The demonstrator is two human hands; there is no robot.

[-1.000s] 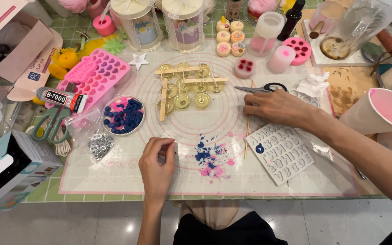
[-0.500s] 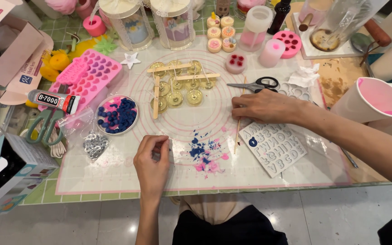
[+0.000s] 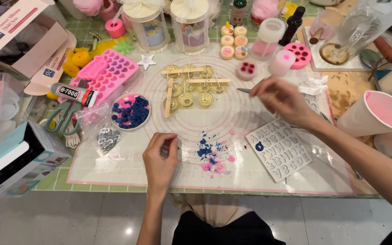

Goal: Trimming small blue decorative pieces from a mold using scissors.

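The scissors point(image 3: 246, 90) lie on the translucent silicone mat point(image 3: 114, 174), only the metal tip showing from under the right hand point(image 3: 280, 97); that hand is curled down over them, thumb and fingers drawn together at the handles, though whether it has truly gripped them cannot be told from here. Just left of the tip sit small round yellow moulds point(image 3: 191, 88) with wooden sticks point(image 3: 184, 71) laid across them. The left hand point(image 3: 160, 156) rests near the mat's front edge, fingers bent in and pinching something too small to make out. Beside it lies a scatter of blue and pink wax crumbs point(image 3: 213, 156), and right of those a white letter mould point(image 3: 280, 149), tilted, under the right forearm. Further left stand a round dish of blue pieces point(image 3: 131, 112), a pink silicone mould tray point(image 3: 107, 75), a glue tube point(image 3: 74, 93) and green-handled scissors point(image 3: 64, 117). A large paper cup with pink inside point(image 3: 375, 117) stands at the far right
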